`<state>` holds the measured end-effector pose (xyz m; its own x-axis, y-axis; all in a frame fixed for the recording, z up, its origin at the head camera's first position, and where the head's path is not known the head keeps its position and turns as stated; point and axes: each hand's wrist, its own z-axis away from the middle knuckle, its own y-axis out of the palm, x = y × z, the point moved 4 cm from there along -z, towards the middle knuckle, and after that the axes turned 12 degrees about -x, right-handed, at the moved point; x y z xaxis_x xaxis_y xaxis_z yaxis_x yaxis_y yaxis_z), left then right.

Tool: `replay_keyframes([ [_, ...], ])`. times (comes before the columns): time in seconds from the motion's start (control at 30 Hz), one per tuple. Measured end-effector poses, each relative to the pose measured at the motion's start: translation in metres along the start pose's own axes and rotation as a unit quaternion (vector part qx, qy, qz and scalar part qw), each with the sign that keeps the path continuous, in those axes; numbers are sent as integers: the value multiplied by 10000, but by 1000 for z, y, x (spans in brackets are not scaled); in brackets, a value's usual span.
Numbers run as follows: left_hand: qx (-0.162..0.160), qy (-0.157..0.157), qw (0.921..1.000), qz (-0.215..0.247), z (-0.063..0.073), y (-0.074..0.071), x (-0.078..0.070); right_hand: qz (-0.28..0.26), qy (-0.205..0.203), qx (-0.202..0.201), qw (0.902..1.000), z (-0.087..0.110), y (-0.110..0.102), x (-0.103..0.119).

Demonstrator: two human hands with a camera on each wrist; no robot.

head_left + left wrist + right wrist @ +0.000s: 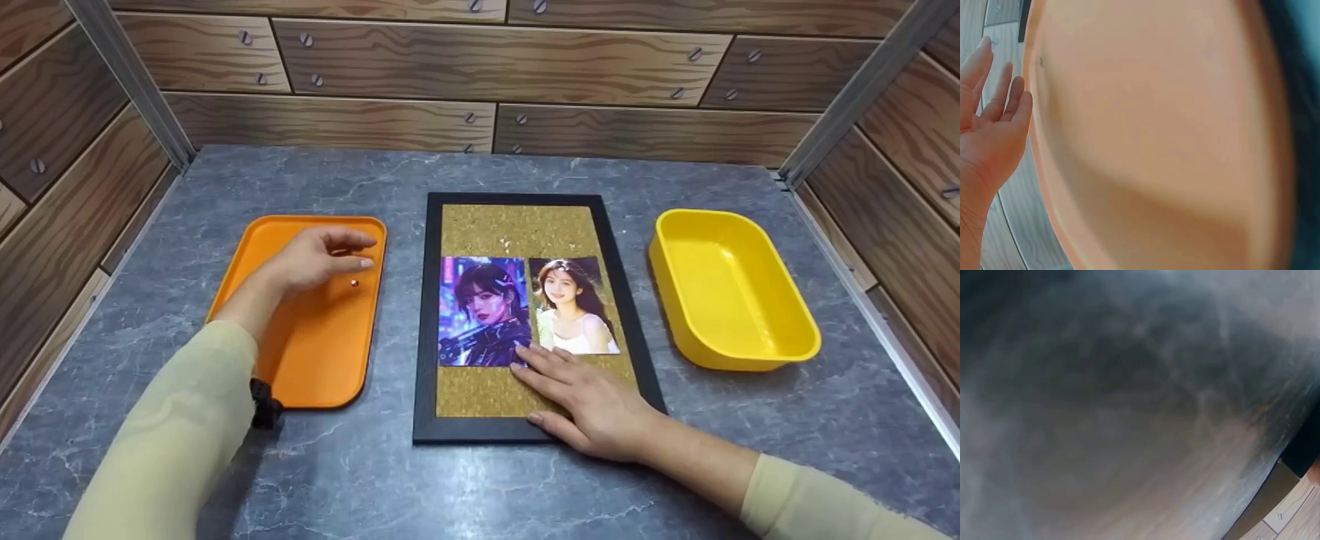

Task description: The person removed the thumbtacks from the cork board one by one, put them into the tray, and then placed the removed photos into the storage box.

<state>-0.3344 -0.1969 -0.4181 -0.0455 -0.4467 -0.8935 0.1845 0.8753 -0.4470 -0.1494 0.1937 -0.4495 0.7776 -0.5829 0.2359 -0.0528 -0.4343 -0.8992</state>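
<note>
My left hand point(319, 259) is over the orange tray point(319, 360), fingers extended and thumb apart, with nothing between them. Close below the thumb lies a tiny shiny object point(355, 283), too small to make out. In the middle, a black-framed cork board point(426, 315) carries two photo prints side by side: a purple-blue illustrated portrait point(480, 311) and a photo of a person in white point(574, 315). My right hand point(592, 401) rests flat on the board's lower part, fingertips at the prints' bottom edges. The left wrist view also shows the left fingers point(999, 101) spread loosely.
A deep yellow bin point(739, 292) stands right of the board. Small pale bits point(505, 244) show on the cork above the prints. The grey marbled table point(360, 480) is bounded by wood-patterned walls point(495, 60) at the back and sides.
</note>
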Motion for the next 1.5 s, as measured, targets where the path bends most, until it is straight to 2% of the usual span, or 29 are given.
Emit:
replay_keyframes([
  [0.13,104,-44,9999,18,-2,10,-12,13,-13,-25,10000,0,0,0],
  [0.53,608,541,9967,-70,-10,44,-41,-15,96,99,9999,0,-1,0],
  [0.73,705,647,9954,-64,-16,60,-50,-13,79,80,9999,1,-1,0],
  [0.97,866,608,9944,31,-22,74,-54,-36,102,118,9999,0,0,0],
  [1.2,842,479,9953,67,-27,82,-52,-27,75,102,9999,0,0,0],
  [1.5,878,571,9940,-314,-30,92,-49,-41,99,140,9998,0,0,-1],
])
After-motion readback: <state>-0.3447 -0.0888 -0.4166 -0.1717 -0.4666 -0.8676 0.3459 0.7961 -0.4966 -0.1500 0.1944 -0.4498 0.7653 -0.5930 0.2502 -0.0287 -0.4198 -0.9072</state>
